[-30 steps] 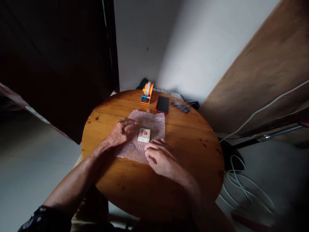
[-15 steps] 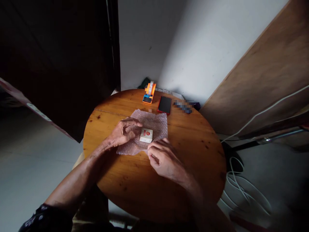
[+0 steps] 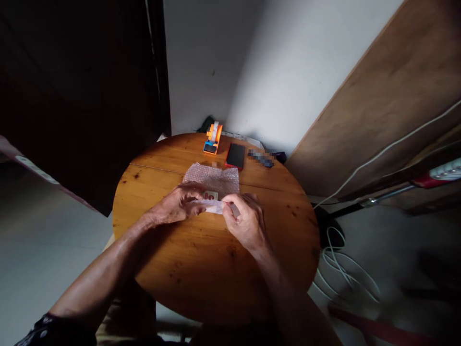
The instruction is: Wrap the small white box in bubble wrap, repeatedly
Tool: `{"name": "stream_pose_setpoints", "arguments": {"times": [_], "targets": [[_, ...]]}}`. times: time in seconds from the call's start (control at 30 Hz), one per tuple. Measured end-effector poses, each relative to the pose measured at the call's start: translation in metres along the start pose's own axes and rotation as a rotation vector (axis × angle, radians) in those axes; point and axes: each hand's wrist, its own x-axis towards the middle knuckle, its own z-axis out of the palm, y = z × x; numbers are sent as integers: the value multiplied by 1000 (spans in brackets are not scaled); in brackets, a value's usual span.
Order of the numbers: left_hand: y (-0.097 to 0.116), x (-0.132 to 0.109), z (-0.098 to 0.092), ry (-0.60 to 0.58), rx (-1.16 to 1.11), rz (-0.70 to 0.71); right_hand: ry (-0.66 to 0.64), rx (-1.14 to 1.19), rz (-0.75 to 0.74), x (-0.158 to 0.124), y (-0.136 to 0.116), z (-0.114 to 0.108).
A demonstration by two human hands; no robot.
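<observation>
A sheet of bubble wrap (image 3: 212, 175) lies on the round wooden table, its near edge lifted and folded up toward a small white box (image 3: 212, 195) with a red print. Only the box's top shows above the raised edge. At the right end of that edge, my right hand (image 3: 247, 218) pinches the wrap between thumb and fingers. My left hand (image 3: 180, 203) has its curled fingers and thumb on the left end of the same edge, close beside the box.
Behind the wrap stand an orange and blue tape dispenser (image 3: 213, 138) and a red-edged phone (image 3: 235, 155). A blurred-out item (image 3: 262, 157) lies to their right. The wooden table (image 3: 216, 269) meets a white wall; a pale cable (image 3: 336, 262) coils on the floor at right.
The near edge of the bubble wrap has been raised and folded toward the box, now partly covered. Both hands have closed on that edge. The whole view has shifted slightly.
</observation>
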Motion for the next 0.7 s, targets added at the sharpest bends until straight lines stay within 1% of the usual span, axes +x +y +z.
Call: {"name": "stream_pose_setpoints", "arguments": {"times": [0.07,0.13,0.3,0.4,0.53,0.6,0.7], "targets": [[-4,0,8,105,-24,-70,-26,61,16,0,1,1],[-6,0,13,177,-63,-120,-85,98,43,0,4,2],[-6,1,17,168,-178,-198,-161,125,213,-1,18,10],[-11,2,19,198,-229,-215,-182,230,277,0,24,14],[-21,3,24,182,-312,-207,-187,370,396,1,28,18],[-24,4,24,177,-337,-199,-201,390,466,2,29,20],[-24,5,24,183,-403,-232,-215,397,526,3,30,20]]}}
